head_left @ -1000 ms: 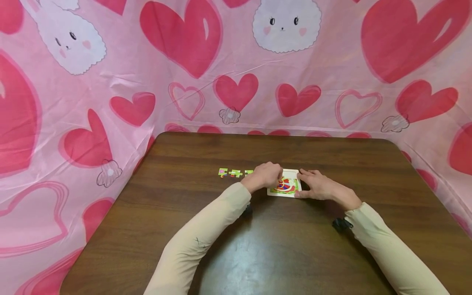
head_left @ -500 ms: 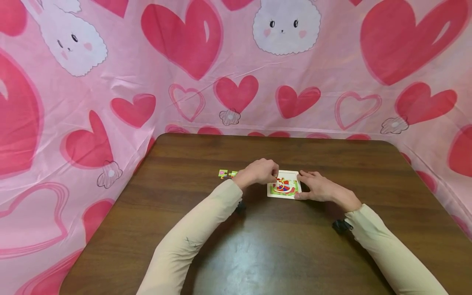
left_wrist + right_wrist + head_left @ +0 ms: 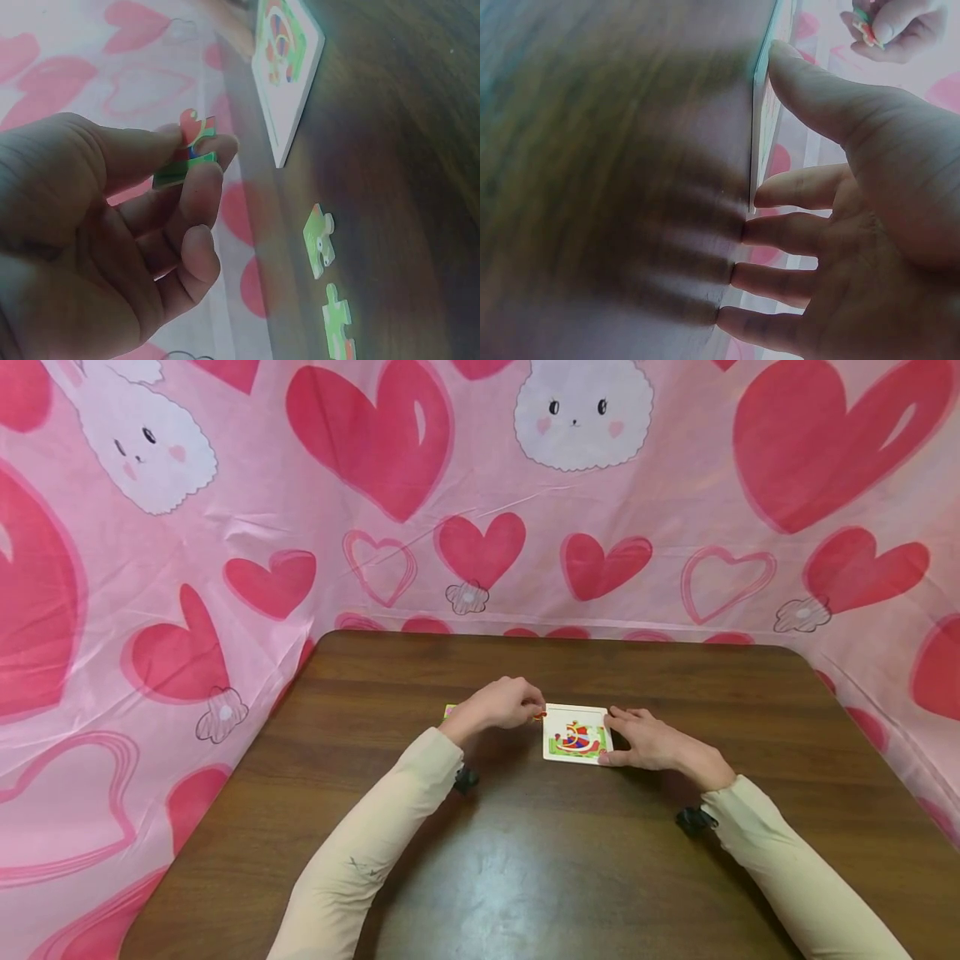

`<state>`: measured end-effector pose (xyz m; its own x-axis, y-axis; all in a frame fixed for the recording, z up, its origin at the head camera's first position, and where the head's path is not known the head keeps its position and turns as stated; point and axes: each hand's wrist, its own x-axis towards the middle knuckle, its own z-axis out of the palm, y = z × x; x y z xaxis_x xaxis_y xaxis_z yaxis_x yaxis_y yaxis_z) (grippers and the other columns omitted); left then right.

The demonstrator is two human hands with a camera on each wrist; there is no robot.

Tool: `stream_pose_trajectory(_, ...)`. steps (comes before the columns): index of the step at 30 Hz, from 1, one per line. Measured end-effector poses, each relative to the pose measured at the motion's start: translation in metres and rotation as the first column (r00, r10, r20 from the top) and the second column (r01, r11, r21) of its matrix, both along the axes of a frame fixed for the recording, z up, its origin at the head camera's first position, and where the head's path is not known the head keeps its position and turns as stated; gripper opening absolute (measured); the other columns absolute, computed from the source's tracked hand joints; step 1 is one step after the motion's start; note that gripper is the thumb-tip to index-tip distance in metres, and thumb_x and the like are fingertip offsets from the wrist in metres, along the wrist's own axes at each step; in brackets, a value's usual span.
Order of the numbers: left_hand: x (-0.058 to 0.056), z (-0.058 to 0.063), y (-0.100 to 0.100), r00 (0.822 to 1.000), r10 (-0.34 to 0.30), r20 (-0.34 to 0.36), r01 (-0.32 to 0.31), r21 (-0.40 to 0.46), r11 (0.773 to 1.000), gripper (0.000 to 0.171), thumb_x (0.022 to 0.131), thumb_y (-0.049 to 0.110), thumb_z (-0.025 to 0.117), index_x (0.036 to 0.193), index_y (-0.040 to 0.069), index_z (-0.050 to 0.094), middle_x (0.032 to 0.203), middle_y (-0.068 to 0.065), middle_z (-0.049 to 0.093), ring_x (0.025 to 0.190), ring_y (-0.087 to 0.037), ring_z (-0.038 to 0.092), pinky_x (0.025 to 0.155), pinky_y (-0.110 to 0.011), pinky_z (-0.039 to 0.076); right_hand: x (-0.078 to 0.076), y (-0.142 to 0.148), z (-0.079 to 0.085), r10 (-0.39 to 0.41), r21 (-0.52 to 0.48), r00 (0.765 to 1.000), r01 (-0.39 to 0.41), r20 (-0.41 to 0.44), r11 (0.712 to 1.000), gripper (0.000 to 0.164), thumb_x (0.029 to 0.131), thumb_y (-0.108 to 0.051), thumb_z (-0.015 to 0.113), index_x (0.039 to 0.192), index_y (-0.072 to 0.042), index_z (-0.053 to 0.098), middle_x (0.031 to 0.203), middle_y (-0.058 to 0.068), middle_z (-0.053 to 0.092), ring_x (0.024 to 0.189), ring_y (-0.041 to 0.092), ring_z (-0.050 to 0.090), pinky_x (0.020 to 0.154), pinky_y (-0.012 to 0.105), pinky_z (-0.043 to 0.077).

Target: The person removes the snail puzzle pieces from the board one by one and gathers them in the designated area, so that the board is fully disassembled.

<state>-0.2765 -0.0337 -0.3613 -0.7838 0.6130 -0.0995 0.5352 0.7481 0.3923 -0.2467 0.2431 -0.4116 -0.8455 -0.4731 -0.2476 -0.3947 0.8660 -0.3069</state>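
- The left hand is pinching a puzzle piece, thumb against fingers; the tray is lying just right of this pinch.
- The piece is looking light, stiff, possibly slippery; its knobs could snap, so its edges are offering the safer hold.
- Across the tray from that grip, the right hand is touching its edge, fingers straightened, gripping nothing.

No readable text; the sleeve mark is illegible
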Motion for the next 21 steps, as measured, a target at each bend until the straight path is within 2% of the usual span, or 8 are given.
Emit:
stream_pose_trajectory(6,0.004,-0.001,-0.012,0.998,0.06,0.026,-0.061,0.072,0.996,0.014,0.097,0.024,0.06,0.101,0.019,0.073,0.079,0.003,0.067,0.069,-0.011,0.056,0.064,-0.025,0.045,-0.001,0.0,-0.001,-0.005,0.005,1.0,0.005,0.003,1.0,0.092,0.086,-0.058,0.065,0.148,0.002,0.036,0.156,0.029,0.026,0.139,0.053,0.025,0.106,0.068,0.029)
stream_pose_trajectory(11,0.007,-0.002,-0.022,0.995,0.084,0.05,-0.09,0.129,0.988,0.01,0.094,0.023,0.063,0.095,0.018,0.071,0.082,-0.002,0.072,0.066,-0.01,0.057,0.061,-0.025,0.046,-0.001,-0.001,-0.001,-0.011,0.006,1.0,0.011,0.003,1.0,0.091,0.086,-0.059,0.065,0.148,0.002,0.037,0.156,0.029,0.026,0.139,0.053,0.025,0.106,0.069,0.029)
stream_pose_trajectory(18,0.01,-0.005,-0.036,0.986,0.144,0.085,-0.157,0.164,0.974,0.009,0.092,0.026,0.067,0.093,0.019,0.071,0.079,0.008,0.069,0.069,-0.01,0.056,0.063,-0.025,0.045,0.0,-0.001,0.001,-0.006,0.004,1.0,0.006,0.002,1.0,0.09,0.086,-0.057,0.065,0.148,0.002,0.037,0.156,0.029,0.026,0.14,0.054,0.025,0.106,0.069,0.028)
stream_pose_trajectory(21,0.011,-0.006,-0.042,0.982,0.158,0.107,-0.176,0.183,0.967,0.009,0.092,0.027,0.068,0.094,0.019,0.072,0.079,0.007,0.07,0.068,-0.01,0.058,0.063,-0.025,0.047,0.0,-0.001,0.001,-0.007,0.007,1.0,0.007,0.004,1.0,0.091,0.087,-0.057,0.065,0.148,0.002,0.036,0.157,0.029,0.025,0.14,0.053,0.024,0.106,0.069,0.029)
